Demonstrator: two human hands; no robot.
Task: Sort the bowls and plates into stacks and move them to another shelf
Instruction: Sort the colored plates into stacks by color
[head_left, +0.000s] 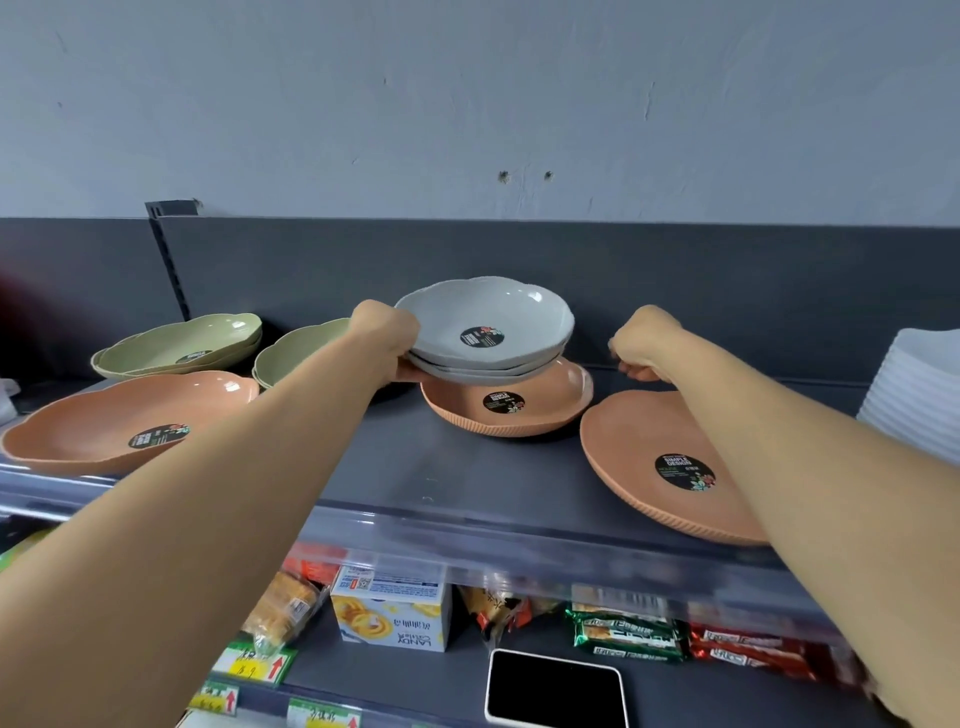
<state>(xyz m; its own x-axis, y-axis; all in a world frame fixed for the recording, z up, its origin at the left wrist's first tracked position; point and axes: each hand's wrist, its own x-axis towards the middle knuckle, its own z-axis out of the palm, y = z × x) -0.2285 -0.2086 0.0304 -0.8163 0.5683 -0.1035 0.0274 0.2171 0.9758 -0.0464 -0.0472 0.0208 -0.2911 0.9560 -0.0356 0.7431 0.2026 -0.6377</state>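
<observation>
The light is soft, even and quite bright, and it falls from above; the wall (467, 104) shows no hard spots. Small white glints sit on the gray bowls (485, 312) and the green bowls (182, 340). Below them the shelf (415, 457) carries only faint shadows. Its front edge bends from the wide lens. A dark red smear (13, 312) blurs the left border, and the packets (753, 649) at bottom right are soft.

The shelf (441, 467) carries green bowls (176, 345) far left, an orange bowl (104, 415) near left, a second orange bowl (561, 400) at centre, an orange plate (634, 447) right, and apparently white containers (914, 395) at the right edge.
</observation>
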